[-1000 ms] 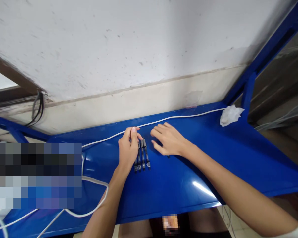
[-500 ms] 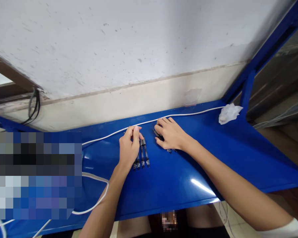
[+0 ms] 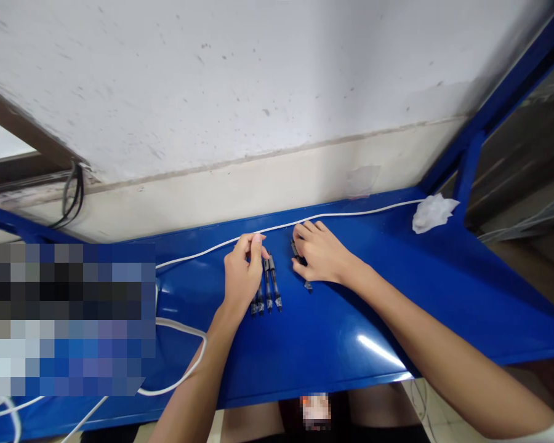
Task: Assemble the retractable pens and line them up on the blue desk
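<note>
Several black pens (image 3: 270, 283) lie side by side on the blue table, their clear-wrapped ends toward me. My left hand (image 3: 244, 267) rests over the left part of this row, thumb and fingers pressed together; whether a pen is between them is hidden. To the right, my right hand (image 3: 322, 251) is curled palm-down around a black pen (image 3: 297, 251), whose wrapped end pokes out below the thumb. The palm covers most of that pen, and I cannot tell whether others lie under it.
A white cable (image 3: 351, 214) runs along the back of the blue table (image 3: 341, 344) to a crumpled white plastic wrap (image 3: 434, 213). Another white cable (image 3: 180, 326) loops by my left forearm. A blurred-out area hides the table's left side. The wall (image 3: 258, 92) stands behind.
Under my right hand, the pen ends that stuck out below the palm have shifted; one now shows farther left, near the thumb. My left hand stays nearly still over the row.
</note>
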Available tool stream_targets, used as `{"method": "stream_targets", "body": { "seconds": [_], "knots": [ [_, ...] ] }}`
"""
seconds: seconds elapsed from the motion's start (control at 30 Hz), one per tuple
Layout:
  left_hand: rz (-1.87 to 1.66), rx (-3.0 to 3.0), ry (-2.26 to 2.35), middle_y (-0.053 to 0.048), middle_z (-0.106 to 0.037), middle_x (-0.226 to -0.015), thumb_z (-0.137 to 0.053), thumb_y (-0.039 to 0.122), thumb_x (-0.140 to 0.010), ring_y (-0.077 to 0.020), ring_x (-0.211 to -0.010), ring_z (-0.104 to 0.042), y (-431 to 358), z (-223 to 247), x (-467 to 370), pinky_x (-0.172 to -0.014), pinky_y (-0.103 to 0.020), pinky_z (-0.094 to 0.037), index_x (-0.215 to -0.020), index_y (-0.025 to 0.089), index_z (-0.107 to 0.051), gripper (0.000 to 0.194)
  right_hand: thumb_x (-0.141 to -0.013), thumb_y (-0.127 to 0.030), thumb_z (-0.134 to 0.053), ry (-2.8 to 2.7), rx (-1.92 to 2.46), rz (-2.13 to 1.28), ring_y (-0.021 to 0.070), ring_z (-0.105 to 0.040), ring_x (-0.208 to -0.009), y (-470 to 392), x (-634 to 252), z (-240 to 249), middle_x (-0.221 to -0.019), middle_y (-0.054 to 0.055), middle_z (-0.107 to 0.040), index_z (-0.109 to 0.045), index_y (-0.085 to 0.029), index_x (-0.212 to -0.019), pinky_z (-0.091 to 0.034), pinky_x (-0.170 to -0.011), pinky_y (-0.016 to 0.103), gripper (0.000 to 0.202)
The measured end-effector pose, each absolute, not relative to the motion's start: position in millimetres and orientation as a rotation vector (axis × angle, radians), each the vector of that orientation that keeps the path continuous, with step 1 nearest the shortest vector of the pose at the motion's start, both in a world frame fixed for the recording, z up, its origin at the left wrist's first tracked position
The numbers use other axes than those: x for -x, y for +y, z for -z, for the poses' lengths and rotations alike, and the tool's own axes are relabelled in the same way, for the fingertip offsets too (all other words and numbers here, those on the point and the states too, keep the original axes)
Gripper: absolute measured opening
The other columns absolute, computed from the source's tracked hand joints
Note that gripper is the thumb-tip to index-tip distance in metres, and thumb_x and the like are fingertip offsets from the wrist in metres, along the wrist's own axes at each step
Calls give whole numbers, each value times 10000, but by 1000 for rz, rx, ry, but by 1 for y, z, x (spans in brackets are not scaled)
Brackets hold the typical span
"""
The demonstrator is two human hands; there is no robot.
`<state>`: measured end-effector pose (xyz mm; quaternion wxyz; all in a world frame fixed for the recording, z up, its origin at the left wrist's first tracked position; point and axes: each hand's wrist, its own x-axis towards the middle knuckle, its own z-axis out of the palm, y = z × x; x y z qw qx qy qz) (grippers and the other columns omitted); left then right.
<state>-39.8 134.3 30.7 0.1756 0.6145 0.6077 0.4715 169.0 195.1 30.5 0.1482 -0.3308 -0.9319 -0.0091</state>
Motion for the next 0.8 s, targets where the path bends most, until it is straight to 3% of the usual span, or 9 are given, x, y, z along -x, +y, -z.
{"method": "stream_targets", "body": {
  "seconds": [0.17, 0.33, 0.53, 0.67, 0.8],
  "knots": [
    [-1360, -1750, 1720, -7, -729, -776, -456, 473, -1120, -166, -716, -669, 134, -31, 39, -768, -302, -501, -1076, 229, -705, 352, -882, -305, -643, -2567, 814, -9, 288, -529, -930, 191, -163, -31, -998, 143, -679, -650, -187, -789, -380, -841, 445, 150],
    [-1423, -1711, 1742, 0, -718, -781, -447, 477, -1121, -161, -696, -636, 133, -34, 40, -759, -297, -499, -1099, 232, -692, 347, -938, -238, -575, -2334, 557, -62, 267, -560, -912, 184, -166, -33, -1027, 118, -679, -617, -216, -866, -405, -825, 443, 86],
    [-1440, -1694, 1655, -17, -728, -818, -456, 496, -1114, -179, -755, -671, 133, -35, 40, -798, -306, -525, -1103, 233, -713, 367, -988, -277, -555, -2270, 512, -168, 279, -595, -926, 182, -167, -34, -1041, 119, -678, -610, -238, -955, -453, -834, 467, 76],
    [-1410, -1705, 1429, -71, -788, -1098, -488, 479, -1107, -213, -997, -735, 131, -37, 37, -951, -340, -561, -1190, 236, -736, 357, -1072, -299, -481, -2224, 595, -294, 265, -623, -907, 182, -161, -33, -1017, 120, -697, -576, -217, -1047, -486, -846, 437, 127],
    [-1393, -1620, 1246, -113, -740, -1357, -576, 475, -1069, -285, -1248, -701, 128, -36, 32, -1064, -410, -562, -1232, 237, -750, 337, -1151, -382, -374, -2206, 732, -542, 232, -658, -817, 182, -158, -27, -1039, 111, -721, -523, -201, -1208, -491, -759, 363, 241]
  ]
}}
